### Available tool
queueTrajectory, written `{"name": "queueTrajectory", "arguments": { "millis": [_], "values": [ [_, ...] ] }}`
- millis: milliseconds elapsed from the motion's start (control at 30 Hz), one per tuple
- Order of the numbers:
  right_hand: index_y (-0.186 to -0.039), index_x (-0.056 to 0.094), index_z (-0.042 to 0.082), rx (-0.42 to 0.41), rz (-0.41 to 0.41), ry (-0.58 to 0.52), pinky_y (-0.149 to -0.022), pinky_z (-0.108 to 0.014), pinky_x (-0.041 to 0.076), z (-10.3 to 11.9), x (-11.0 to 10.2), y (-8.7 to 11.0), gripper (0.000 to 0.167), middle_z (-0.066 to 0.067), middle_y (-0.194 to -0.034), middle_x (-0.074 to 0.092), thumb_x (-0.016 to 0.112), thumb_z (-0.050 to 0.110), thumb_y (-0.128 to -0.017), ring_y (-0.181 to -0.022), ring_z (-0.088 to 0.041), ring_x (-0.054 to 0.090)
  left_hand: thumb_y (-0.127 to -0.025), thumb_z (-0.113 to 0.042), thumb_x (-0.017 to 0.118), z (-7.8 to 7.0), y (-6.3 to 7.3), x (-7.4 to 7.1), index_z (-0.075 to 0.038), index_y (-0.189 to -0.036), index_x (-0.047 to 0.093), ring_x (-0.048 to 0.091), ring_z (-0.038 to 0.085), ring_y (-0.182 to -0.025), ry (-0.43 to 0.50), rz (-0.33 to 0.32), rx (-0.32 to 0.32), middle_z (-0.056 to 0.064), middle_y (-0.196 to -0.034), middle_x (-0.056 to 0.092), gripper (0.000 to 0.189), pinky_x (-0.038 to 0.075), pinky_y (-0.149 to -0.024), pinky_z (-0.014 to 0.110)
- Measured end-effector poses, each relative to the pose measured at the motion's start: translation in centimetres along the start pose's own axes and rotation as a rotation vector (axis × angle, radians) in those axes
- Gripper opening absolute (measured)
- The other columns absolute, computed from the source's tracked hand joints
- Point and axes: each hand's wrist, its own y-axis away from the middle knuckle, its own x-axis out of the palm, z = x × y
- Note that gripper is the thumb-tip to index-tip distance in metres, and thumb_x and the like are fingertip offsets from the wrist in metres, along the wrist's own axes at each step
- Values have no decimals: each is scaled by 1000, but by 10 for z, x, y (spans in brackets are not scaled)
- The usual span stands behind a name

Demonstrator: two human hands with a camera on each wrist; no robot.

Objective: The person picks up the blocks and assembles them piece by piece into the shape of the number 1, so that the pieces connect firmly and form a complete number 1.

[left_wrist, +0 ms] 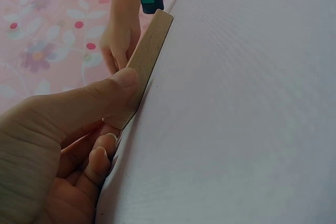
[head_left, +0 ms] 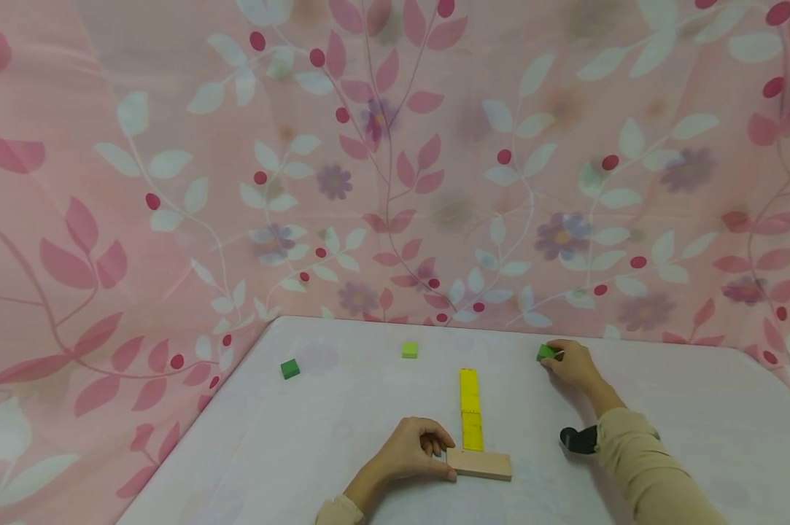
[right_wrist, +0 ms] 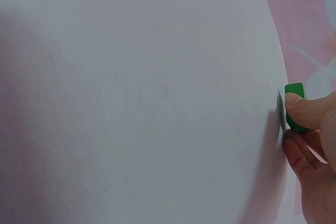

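My left hand (head_left: 413, 450) pinches one end of a flat wooden block (head_left: 480, 464) between thumb and fingers at the front of the table. In the left wrist view the thumb presses on the face of the wooden block (left_wrist: 149, 56). Just behind that block lies a yellow strip (head_left: 471, 410) in two pieces, end to end, pointing away from me. Farther back at the right, my right hand (head_left: 573, 364) pinches a green block (head_left: 545, 353). The right wrist view shows the thumb on one side of the green block (right_wrist: 295, 106).
A dark green block (head_left: 290, 369) sits at the far left of the white table (head_left: 368, 394), and a light green block (head_left: 410, 350) near its back edge. A black device (head_left: 578, 440) is on the right wrist. Floral pink cloth (head_left: 395, 182) hangs behind the table.
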Motion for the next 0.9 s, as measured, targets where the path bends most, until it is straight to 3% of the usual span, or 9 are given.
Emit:
{"name": "queueTrajectory", "arguments": {
  "millis": [900],
  "values": [
    [-110,60,-15,-77,44,-4,-73,-42,51,29,28,-16,37,-27,-97,63,70,3,-80,-83,-32,60,-63,-10,87,1,0,0,-3,-86,71,46,-3,-55,1,-4,26,-6,-69,60,29,41,-51,13]
  ]
}}
